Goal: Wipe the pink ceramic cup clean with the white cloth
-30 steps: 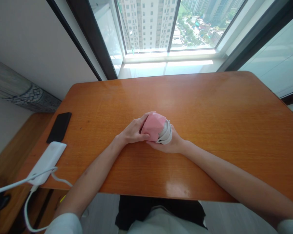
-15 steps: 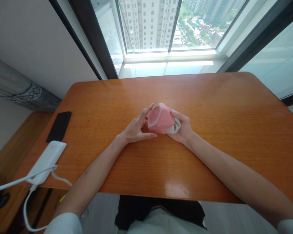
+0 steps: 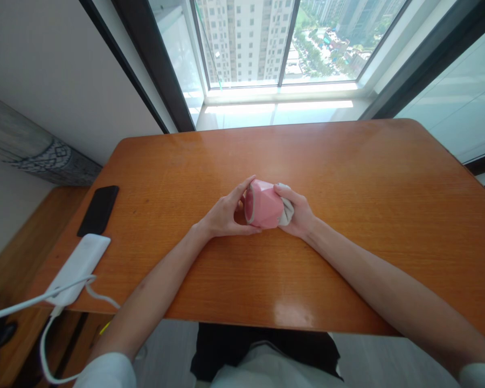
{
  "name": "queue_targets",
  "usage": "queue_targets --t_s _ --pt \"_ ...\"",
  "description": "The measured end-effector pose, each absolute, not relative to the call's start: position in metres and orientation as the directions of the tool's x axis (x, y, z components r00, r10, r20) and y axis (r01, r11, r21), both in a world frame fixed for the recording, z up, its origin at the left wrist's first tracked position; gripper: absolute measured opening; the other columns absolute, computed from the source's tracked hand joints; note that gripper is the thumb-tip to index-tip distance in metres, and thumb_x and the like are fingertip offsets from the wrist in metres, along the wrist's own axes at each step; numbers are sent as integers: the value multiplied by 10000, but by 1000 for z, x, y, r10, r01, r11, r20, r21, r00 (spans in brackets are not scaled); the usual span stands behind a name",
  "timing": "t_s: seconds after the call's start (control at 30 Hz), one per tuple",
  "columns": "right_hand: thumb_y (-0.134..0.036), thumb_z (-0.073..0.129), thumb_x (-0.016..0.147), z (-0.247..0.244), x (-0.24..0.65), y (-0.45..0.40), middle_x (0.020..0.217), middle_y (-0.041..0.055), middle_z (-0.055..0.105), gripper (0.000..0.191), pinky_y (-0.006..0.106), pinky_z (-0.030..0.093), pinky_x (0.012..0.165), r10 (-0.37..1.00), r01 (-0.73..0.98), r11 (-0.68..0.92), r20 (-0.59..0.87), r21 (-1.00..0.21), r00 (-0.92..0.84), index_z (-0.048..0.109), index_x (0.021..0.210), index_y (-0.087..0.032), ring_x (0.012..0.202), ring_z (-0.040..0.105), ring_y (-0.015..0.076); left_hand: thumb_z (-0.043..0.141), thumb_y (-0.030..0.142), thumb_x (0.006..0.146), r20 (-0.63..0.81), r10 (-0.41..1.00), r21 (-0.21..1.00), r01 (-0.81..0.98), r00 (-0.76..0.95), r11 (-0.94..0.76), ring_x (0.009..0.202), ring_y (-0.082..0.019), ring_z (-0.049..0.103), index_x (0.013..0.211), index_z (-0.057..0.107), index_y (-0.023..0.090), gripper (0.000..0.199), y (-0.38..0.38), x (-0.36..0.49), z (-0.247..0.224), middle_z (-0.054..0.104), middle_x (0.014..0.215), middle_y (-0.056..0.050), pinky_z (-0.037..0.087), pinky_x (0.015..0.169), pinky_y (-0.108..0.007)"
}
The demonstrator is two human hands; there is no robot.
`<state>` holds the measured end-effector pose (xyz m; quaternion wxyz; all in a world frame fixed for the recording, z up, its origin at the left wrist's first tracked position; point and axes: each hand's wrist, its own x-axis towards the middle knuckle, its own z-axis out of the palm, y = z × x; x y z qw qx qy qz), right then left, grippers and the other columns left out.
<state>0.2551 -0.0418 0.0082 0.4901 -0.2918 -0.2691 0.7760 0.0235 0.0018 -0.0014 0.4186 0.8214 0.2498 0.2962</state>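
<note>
A pink, faceted cup (image 3: 267,206) is tipped on its side above the middle of the table, one round end with a pale rim facing left. My left hand (image 3: 228,215) curves around that end, a finger at its top edge and the thumb along its underside. At the opposite end my right hand (image 3: 297,213) grips the cup, its thumb on the pink side. A crumpled greyish-white cloth (image 3: 286,212) is bunched between the right palm and the cup. Most of the right fingers are hidden behind both.
On the left of the wooden table (image 3: 327,280) lie a black phone (image 3: 98,210) and a white power bank (image 3: 78,267) with a white cable (image 3: 44,334) hanging off the edge. Beyond the far edge is a window (image 3: 283,48).
The cup has turned so its left end shows less and its side more. It has shifted slightly toward me, and my left fingers and thumb now close on its rim.
</note>
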Motion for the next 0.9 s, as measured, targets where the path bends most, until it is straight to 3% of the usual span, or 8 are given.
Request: queue_targets --t_s 0.2,0.47,0.63,0.9 --pt "-628 876 799 12 250 -43 784 95 819 458 305 629 625 927 -594 -360 -201 -720 -317 762 860 -188 819 808 273 979 545 730 261 671 829 195 694 -524 708 -144 611 1770 231 257 1313 2 24 -1 709 978 -15 507 671 -260" --pt "-682 820 826 15 248 -46 804 94 822 479 350 656 641 929 -539 -347 -203 -767 -309 759 841 -206 837 811 294 958 587 748 243 669 829 208 702 -519 705 -173 641 1771 230 236 1304 3 22 -1 675 883 8 521 667 -280" --pt "-682 788 858 15 248 -46 806 80 820 471 343 647 648 932 -528 -338 -198 -779 -304 748 846 -212 795 791 266 944 577 776 253 653 842 170 714 -512 778 -216 717 1773 218 262 1273 3 22 -4 737 985 -37 575 713 -315" --pt "-762 758 856 16 242 -51 804 92 816 549 373 661 674 938 -479 -307 -175 -823 -300 781 909 -217 844 808 305 907 632 798 251 646 857 145 721 -494 1055 -326 776 1756 264 251 1215 6 20 -6 761 1259 -136 622 905 -413"
